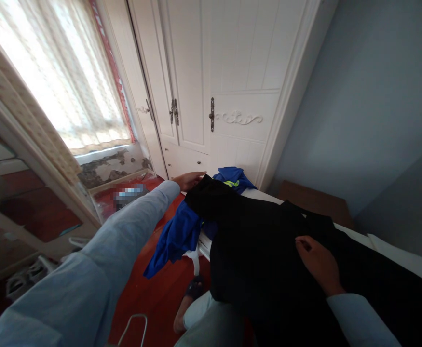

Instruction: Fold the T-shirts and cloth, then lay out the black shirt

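Note:
A large black garment [261, 241] is spread across a white surface and over my lap; its exact kind is hard to make out. At its far left corner, my left hand [189, 181] grips the edge of the cloth, fingertips partly hidden. My right hand [319, 262] lies over the middle of the garment with its fingers curled in; whether fabric is pinched between them cannot be seen. Blue clothing with yellow-green trim [234, 178] lies beyond the black cloth. More blue fabric [178, 233] hangs down below my left hand.
A white wardrobe [247, 62] stands ahead, beside a curtained window [62, 72]. A brown box-like piece [314, 200] sits by the grey wall. On the red floor [153, 303] are a white wire hanger [138, 318] and a plastic bag [104, 200]. Shoes [26, 279] stand at left.

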Motion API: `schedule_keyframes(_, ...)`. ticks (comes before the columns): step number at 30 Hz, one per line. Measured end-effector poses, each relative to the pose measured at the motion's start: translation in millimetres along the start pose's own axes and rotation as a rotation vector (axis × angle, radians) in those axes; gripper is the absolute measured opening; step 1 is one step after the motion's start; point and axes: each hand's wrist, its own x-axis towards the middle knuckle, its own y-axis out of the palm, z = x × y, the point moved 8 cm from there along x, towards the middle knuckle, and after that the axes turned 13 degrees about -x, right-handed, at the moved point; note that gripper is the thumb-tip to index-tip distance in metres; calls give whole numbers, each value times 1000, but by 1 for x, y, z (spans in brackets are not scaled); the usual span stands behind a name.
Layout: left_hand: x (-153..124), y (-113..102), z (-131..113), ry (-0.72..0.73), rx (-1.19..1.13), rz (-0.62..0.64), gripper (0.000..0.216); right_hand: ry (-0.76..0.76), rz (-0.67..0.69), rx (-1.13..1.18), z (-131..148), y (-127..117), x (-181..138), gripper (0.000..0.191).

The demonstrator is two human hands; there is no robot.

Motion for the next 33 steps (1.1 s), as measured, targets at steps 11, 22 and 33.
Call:
schedule_keyframes(11, -5, -2, -38, 534, 803, -229, 16, 8, -1, 19, -1, 1, 0, 40)
schedule_keyframes(22, -13, 19, -35, 770, 1536, -92, 43, 5, -38, 58, -3, 1, 2, 39)
schedule_keyframes(33, -3, -15, -53, 605, 864, -451, 25, -3, -42, 67, 0, 0, -4, 39)
